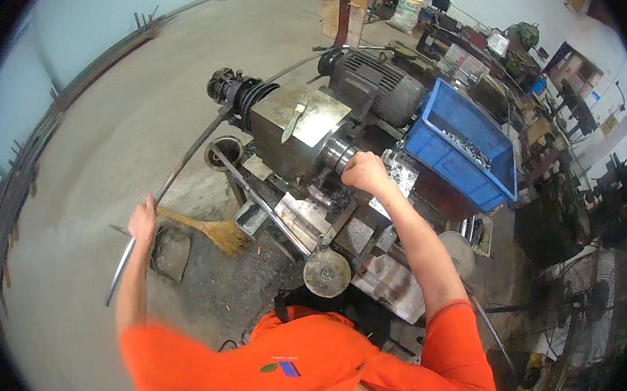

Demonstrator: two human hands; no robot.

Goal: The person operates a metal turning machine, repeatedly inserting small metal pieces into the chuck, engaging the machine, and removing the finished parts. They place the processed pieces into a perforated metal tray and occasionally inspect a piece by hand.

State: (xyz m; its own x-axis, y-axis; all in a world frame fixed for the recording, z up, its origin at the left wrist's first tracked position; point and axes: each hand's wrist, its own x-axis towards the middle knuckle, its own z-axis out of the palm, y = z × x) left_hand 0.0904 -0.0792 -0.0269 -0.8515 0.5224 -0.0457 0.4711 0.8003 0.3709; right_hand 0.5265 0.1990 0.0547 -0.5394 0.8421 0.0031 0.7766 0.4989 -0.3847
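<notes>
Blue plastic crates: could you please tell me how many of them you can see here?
1: the blue crate sits on the machine just right of the right hand. The cluttered benches behind may hide others.

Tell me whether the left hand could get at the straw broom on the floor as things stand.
Probably yes. The left hand grips the long metal bar, and the straw broom lies just beside it on the floor with nothing between them, though the hand would first have to let go of the bar.

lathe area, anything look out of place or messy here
A small broom and a dustpan lie on the floor beside the lathe, near the left hand that grips a long metal bar. Dark metal chips litter the bed below the right hand.
</notes>
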